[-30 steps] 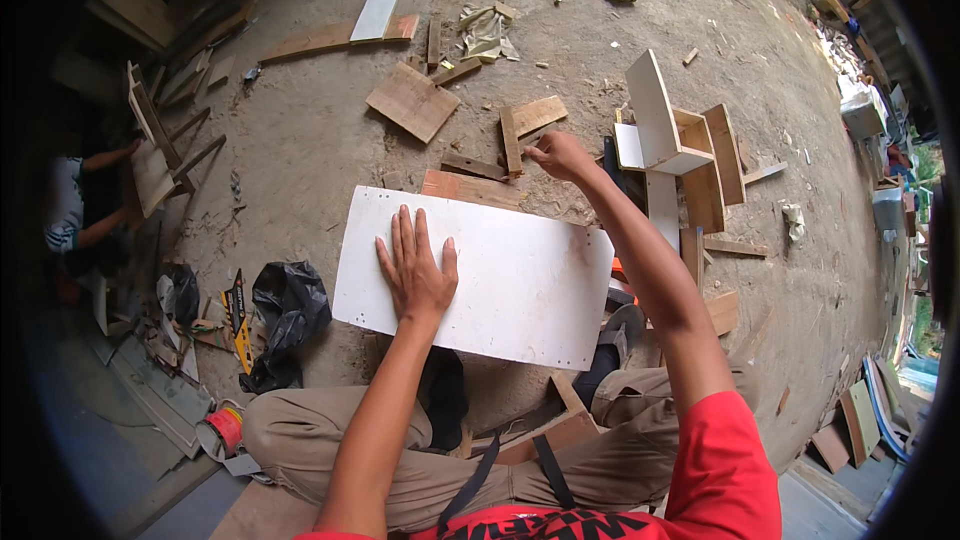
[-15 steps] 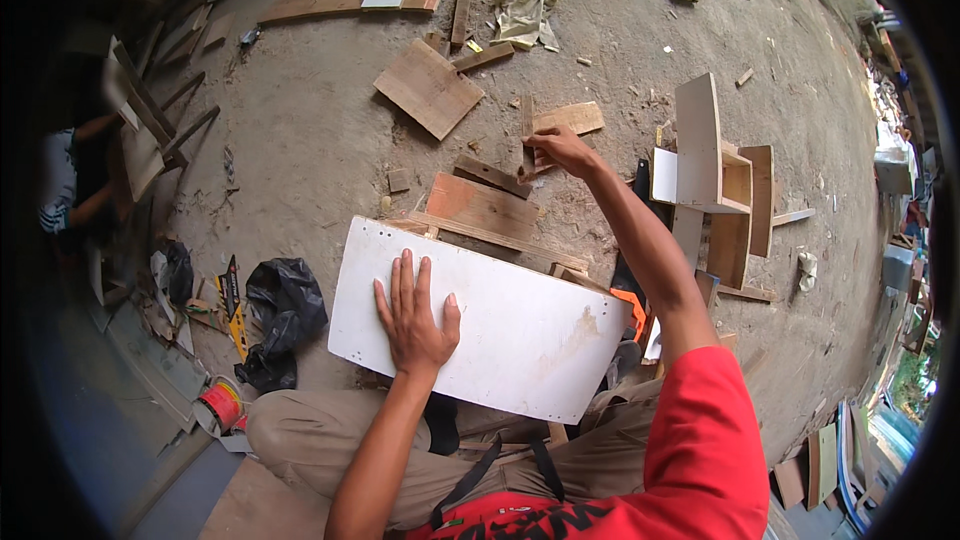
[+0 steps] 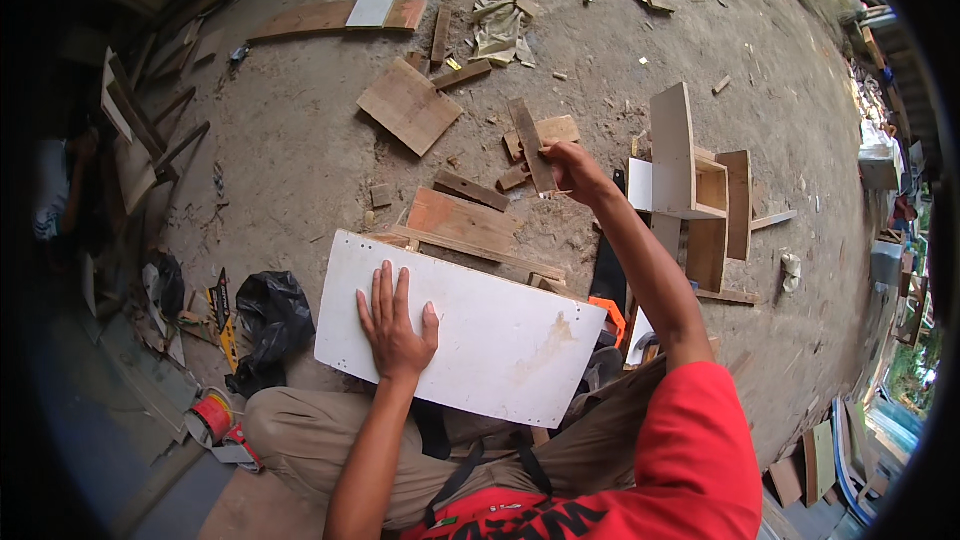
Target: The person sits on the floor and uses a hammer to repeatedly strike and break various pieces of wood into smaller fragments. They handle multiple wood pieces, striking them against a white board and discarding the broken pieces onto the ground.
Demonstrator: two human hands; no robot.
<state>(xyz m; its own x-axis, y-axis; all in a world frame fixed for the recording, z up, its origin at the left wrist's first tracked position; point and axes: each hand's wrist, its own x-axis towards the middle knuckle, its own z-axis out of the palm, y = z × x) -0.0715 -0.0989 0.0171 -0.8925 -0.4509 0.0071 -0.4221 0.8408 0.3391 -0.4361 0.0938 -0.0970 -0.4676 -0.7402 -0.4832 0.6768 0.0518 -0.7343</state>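
Note:
A white board [image 3: 490,340] with small holes near its corners lies across my lap. My left hand [image 3: 399,330] rests flat on its left part, fingers stretched out. Out beyond the board, my right hand [image 3: 575,172] grips a narrow wooden strip [image 3: 531,145] at its lower end, the strip tilted above the ground. Beneath and behind that strip are more wood offcuts [image 3: 557,128]. Just past the board's far edge lies a reddish-brown plank [image 3: 462,222]. A saw with an orange handle [image 3: 608,316] sits at the board's right end, partly hidden by my arm.
A white and brown wooden assembly [image 3: 700,180] stands on the right. On the left lie a black plastic bag [image 3: 268,315], a yellow-and-black handsaw [image 3: 224,315] and a red can [image 3: 210,418]. A square board [image 3: 410,108] and a cloth [image 3: 500,28] lie farther off. Another person [image 3: 62,185] is at far left.
My right hand has picked the wooden strip up off the ground and drawn it slightly toward me. My left hand stays on the white board. The whole view has shifted a little.

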